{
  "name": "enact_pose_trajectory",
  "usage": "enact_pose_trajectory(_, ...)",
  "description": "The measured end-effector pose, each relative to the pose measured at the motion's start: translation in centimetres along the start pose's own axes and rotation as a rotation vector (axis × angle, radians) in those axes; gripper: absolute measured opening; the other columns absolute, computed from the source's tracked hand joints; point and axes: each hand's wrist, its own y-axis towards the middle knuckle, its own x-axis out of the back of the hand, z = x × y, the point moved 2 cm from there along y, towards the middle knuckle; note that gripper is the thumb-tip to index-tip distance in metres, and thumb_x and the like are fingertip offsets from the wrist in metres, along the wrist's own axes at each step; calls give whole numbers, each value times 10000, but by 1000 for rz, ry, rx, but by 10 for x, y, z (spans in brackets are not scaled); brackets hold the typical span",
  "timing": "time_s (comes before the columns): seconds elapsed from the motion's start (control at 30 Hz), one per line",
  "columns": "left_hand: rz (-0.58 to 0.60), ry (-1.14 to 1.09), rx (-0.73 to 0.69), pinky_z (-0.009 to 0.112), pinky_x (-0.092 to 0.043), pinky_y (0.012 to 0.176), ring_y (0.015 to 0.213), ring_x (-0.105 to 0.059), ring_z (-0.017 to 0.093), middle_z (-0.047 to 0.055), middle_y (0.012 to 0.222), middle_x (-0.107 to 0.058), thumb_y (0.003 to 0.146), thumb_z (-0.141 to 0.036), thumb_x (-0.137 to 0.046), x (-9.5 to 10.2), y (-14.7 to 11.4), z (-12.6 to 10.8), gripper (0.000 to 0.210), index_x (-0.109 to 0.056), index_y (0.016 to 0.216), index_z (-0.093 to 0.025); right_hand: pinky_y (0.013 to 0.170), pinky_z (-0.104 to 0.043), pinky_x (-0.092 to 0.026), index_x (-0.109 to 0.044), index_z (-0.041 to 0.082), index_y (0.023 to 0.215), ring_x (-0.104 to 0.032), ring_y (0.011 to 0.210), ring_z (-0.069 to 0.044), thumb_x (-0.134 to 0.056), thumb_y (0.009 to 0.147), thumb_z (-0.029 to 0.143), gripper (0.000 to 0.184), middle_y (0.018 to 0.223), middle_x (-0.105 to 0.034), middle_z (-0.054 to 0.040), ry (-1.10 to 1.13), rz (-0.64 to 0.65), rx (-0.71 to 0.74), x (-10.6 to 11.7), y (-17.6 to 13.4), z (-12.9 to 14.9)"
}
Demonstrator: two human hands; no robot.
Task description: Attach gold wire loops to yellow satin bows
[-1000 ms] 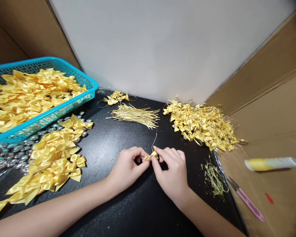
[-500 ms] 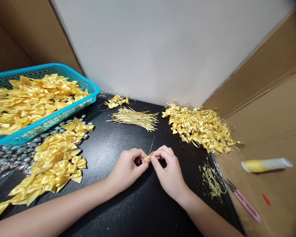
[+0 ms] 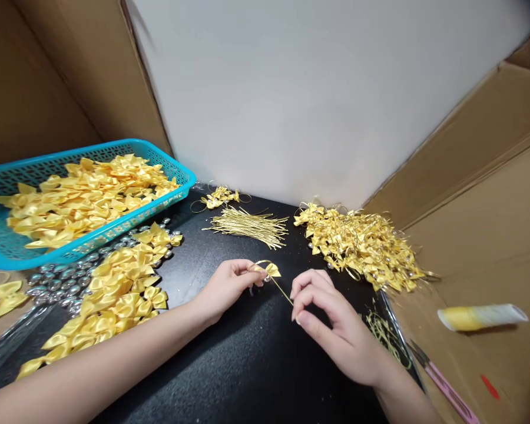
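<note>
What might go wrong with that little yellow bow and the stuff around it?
The small yellow bow might slip, since only the left hand's fingertips pinch it.

The silver beads lie loose, so a bump could roll them away.

The pink-handled snips lie with bare blades to the right, so a careless reach there could hurt.

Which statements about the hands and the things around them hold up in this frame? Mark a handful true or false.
1. The left hand pinches a yellow bow. True.
2. The turquoise basket stands on the right. False: it is on the left.
3. A gold cord runs from the bow toward the right hand. True.
4. The right hand grips the pink snips. False: they lie right of the black table.
</note>
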Motion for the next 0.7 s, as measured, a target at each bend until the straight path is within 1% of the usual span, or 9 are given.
enact_pose_trajectory(0.1,41,-70,-1,239,-378,651,627,-508,101,-19,662,-609,721,-310,-694,1,2,2,183,-644,700,-136,954,-405,-410,-570,239,850,-527,1052,-206,-491,934,210,118,990,-609,-40,68,-39,81,2,0,3)
enact_pose_trajectory(0.13,56,-103,1,237,-387,664,642,-519,99,-17,685,-618,719,-309,-708,1,3,3,183,-647,716,-136,963,-419,-408,-573,240,852,-535,1054,-212,-485,937,211,125,961,-623,-41,108,-56,100,2,0,2)
enact_pose_trajectory(0.2,98,-193,23,245,-418,707,688,-560,104,0,744,-645,708,-312,-738,0,3,5,204,-641,733,-135,935,-419,-429,-578,239,853,-563,994,-210,-479,944,228,134,866,-628,-36,208,-101,112,0,1,-1)
enact_pose_trajectory(0.3,157,-332,85,268,-459,723,706,-613,121,17,751,-662,680,-329,-780,-3,2,6,265,-604,732,-137,791,-353,-470,-582,228,828,-571,840,-183,-502,941,284,149,781,-589,-26,350,-168,61,-4,-1,-7)
enact_pose_trajectory(0.37,180,-387,113,256,-462,673,649,-612,108,10,733,-661,667,-332,-796,-5,1,6,294,-584,736,-140,687,-309,-458,-585,220,809,-550,753,-162,-525,930,319,168,764,-572,-23,426,-188,8,-8,-3,-11)
enact_pose_trajectory(0.43,195,-410,135,231,-447,621,586,-588,81,10,745,-672,663,-327,-804,-5,1,6,303,-580,747,-141,635,-288,-437,-588,214,813,-530,686,-145,-540,923,335,170,731,-561,-13,502,-188,-37,-13,-4,-15)
enact_pose_trajectory(0.6,235,-484,148,187,-379,514,469,-490,37,9,708,-682,625,-341,-828,-2,2,4,332,-584,740,-146,670,-294,-442,-578,204,808,-482,606,-121,-591,892,357,175,625,-496,31,744,-186,-108,-27,-1,-26)
enact_pose_trajectory(0.7,282,-539,141,168,-320,472,440,-448,22,3,651,-664,600,-323,-838,-3,-1,-2,335,-569,687,-143,653,-290,-450,-554,198,779,-400,542,-97,-647,840,397,228,599,-439,52,961,-197,-186,-39,5,-34)
